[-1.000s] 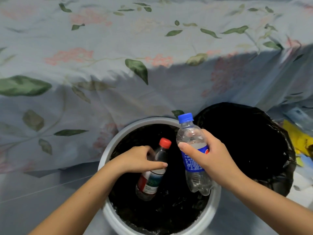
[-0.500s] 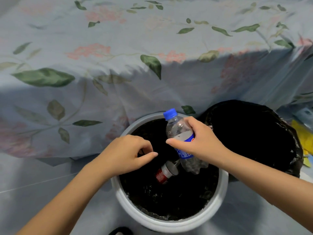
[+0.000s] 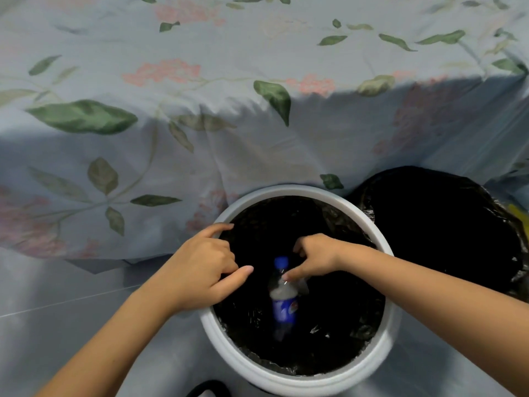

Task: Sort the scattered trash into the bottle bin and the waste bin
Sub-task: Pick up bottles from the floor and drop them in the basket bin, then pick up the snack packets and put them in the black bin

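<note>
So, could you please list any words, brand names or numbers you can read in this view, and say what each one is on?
No text can be read.
Blue-capped bottle in the white-rimmed bin: its blue label carries a round red, white and blue logo, but any lettering is motion-blurred and unreadable.
Floral cloth, black-bagged bin: no writing visible.

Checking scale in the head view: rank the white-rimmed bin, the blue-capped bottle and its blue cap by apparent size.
1. White-rimmed bin, largest by far.
2. Blue-capped bottle, blurred inside the bin.
3. Blue cap, smallest.
</note>
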Available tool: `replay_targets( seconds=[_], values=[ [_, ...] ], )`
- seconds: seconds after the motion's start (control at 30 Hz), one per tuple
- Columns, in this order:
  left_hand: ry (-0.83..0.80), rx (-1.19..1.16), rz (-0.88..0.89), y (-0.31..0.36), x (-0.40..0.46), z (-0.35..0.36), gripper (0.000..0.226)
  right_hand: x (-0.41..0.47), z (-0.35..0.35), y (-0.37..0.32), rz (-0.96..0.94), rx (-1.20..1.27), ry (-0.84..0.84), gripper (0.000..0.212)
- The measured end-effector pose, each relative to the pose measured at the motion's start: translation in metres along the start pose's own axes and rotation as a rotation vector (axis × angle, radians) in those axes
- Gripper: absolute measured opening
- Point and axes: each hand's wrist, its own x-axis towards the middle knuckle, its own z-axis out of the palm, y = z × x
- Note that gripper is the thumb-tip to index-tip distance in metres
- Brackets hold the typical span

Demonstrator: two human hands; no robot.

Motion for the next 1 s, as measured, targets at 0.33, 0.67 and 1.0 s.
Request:
replay_targets(
  seconds=[0.33, 0.67, 1.0],
  values=[
    [0.384, -0.338, -0.738, 0.012, -0.003, 0.014, 0.041, -0.090, -0.085, 0.061, -0.136, 0.069, 0.695, 0.045],
    [0.084, -0.334, -0.889, 0.006, 0.017, 0.013, 0.009, -0.153, 0.007, 0.131, 0.159, -0.450, 0.217, 0.046],
    [-0.012, -0.233, -0.796, 0.023, 0.100, 0.035, 0.021, -0.166, -0.007, 0.188, 0.152, -0.559, 0.293, 0.043]
  ],
)
